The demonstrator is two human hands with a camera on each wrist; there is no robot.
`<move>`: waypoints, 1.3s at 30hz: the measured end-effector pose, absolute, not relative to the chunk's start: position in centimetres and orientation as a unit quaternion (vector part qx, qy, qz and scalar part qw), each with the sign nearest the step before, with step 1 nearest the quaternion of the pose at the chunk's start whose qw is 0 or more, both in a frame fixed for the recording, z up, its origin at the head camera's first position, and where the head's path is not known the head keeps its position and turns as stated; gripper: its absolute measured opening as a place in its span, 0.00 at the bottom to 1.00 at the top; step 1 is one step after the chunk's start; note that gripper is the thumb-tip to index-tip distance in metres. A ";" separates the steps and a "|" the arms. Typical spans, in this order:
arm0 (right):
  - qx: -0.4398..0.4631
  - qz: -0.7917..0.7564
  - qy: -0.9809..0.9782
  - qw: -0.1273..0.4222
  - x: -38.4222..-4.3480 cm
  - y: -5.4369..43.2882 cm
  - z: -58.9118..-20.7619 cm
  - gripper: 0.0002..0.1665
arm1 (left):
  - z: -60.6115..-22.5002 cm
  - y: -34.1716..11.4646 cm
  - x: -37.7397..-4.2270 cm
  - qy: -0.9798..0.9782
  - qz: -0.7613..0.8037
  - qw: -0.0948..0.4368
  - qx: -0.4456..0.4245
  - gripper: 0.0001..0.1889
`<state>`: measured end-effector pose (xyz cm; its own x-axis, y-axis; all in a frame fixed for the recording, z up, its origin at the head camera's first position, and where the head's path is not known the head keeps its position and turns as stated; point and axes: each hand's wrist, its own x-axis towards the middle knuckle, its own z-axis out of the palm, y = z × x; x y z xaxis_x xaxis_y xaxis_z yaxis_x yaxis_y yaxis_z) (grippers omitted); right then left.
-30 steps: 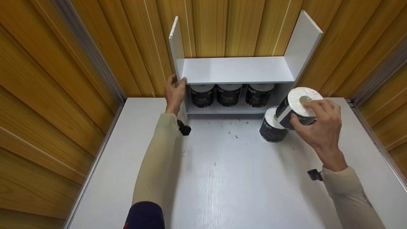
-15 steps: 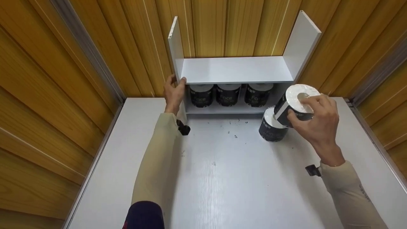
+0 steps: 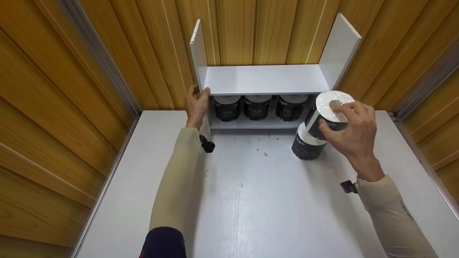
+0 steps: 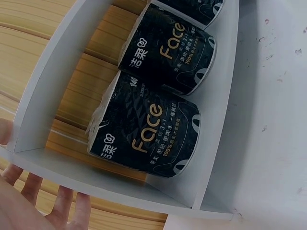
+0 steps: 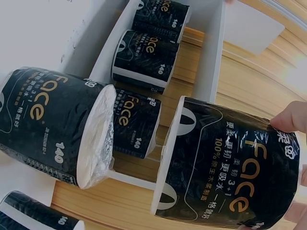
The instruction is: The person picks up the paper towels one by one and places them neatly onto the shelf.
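In the head view, my right hand [image 3: 355,139] grips a toilet paper roll [image 3: 317,125] in dark "Face" wrapping. Its thumb lies on the side, its fingers at the core hole. The roll is tilted, overlapping a second roll [image 3: 307,149] upright on the table; I cannot tell whether they touch. My left hand [image 3: 196,107] holds the left side panel [image 3: 199,57] of a white shelf unit, thumb at the front edge and fingers outside. On its lower board [image 3: 251,123] stand three wrapped rolls, the nearest to this hand being the left roll [image 4: 148,127].
Above the rolls runs the unit's upper board [image 3: 265,79], between two upright panels. Dark specks [image 3: 265,154] are scattered on the white table [image 3: 244,215]. Wood-patterned walls [image 3: 236,32] enclose it. Another roll [image 5: 33,215] shows partly at the bottom of the right wrist view.
My right hand has moved slightly left and away from me with the roll, bringing it nearer the shelf's right end. My left hand stays on the panel.
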<state>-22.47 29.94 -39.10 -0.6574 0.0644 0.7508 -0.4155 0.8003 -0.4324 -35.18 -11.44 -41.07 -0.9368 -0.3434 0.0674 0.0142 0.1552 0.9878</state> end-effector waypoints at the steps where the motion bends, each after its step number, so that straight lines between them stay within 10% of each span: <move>1: 0.101 0.299 -0.860 0.402 -22.5 29.9 -39.1 0.25 | -41.1 -11.4 -35.2 -0.747 -0.641 0.140 0.110 0.29; 39: 0.114 0.291 -0.869 0.382 -24.3 28.4 -35.8 0.26 | -40.8 -11.2 -35.2 -0.743 -0.647 0.131 0.116 0.28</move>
<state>-24.30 28.43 -35.82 -0.6815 0.0242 0.7314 -0.4212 0.8044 -0.4191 -35.22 -11.23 -40.78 -0.9388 -0.3415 0.0448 -0.0026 0.1371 0.9906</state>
